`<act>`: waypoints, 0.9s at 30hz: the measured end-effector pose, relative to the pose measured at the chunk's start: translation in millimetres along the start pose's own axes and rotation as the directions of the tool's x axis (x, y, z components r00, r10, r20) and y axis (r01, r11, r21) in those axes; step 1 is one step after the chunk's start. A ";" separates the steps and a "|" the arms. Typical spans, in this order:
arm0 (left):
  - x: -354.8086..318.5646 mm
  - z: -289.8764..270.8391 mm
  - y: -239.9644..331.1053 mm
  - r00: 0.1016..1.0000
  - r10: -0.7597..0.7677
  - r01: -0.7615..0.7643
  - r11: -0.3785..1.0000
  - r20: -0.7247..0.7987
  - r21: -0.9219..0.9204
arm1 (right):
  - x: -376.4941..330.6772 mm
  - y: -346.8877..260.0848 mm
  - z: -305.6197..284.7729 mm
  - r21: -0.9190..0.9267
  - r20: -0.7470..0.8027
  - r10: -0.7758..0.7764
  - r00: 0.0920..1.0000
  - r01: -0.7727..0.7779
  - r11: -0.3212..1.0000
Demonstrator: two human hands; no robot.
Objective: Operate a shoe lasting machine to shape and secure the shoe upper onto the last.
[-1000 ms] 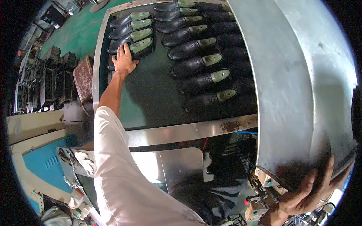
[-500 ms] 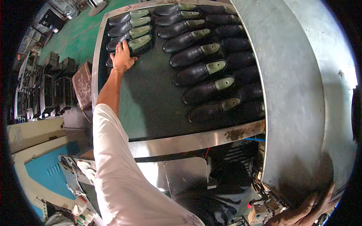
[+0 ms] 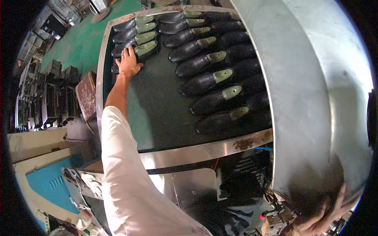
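My left hand (image 3: 128, 63) reaches far out over a dark conveyor belt (image 3: 157, 114), its white sleeve running up from the lower edge. The fingers lie flat on a black shoe with a green last (image 3: 142, 49), and a second dark shoe (image 3: 114, 69) is half hidden under the palm. A long row of black shoes on green lasts (image 3: 210, 80) lines the right side of the belt. My right hand (image 3: 319, 220) rests with spread fingers on the lower edge of a big curved metal hood (image 3: 315, 98).
A steel frame (image 3: 197, 151) rims the belt's near edge. A rusty brown stool (image 3: 86, 96) and dark machines (image 3: 47, 102) stand on the green floor at left. Cables and machine parts (image 3: 244, 185) sit below the belt.
The right row of shoes has slid a little nearer to me in the picture. My right hand has dropped toward the lower right corner. My left hand stays on the same shoe.
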State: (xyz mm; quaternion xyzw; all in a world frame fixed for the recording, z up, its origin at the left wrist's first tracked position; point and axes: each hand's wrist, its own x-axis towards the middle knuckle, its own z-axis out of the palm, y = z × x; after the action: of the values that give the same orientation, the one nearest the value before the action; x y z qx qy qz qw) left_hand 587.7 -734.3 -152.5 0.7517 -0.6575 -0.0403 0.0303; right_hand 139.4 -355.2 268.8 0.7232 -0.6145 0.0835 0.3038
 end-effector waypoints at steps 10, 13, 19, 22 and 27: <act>-222.2 69.2 142.0 0.928 0.102 -0.229 0.916 -0.359 -0.330 | -13.4 13.8 10.8 0.259 -0.218 0.011 0.976 0.047 0.965; -401.6 62.8 231.3 0.870 0.353 -0.492 0.660 -0.345 -0.567 | -8.9 4.9 8.6 0.347 -0.239 0.072 0.968 0.016 0.938; -652.5 -127.9 378.7 0.102 0.993 -0.067 0.058 0.051 -0.996 | -120.8 8.5 -0.2 0.652 -0.203 0.175 0.964 0.000 0.758; -751.9 -70.2 412.1 0.076 0.962 -0.020 -0.260 -0.261 -0.965 | -261.7 21.5 -10.9 0.528 -0.016 0.359 0.933 -0.297 0.796; -821.2 53.1 409.2 0.101 0.978 -0.779 -0.034 -0.180 -0.626 | -587.6 7.7 -28.3 0.146 0.292 0.911 0.292 -0.955 0.259</act>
State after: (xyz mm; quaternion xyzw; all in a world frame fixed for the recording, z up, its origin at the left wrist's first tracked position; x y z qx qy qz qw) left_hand 70.4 25.4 -147.9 0.0645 -0.9256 -0.3315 0.1706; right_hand 3.7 152.2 3.6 0.2597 -0.9226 0.2826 0.0382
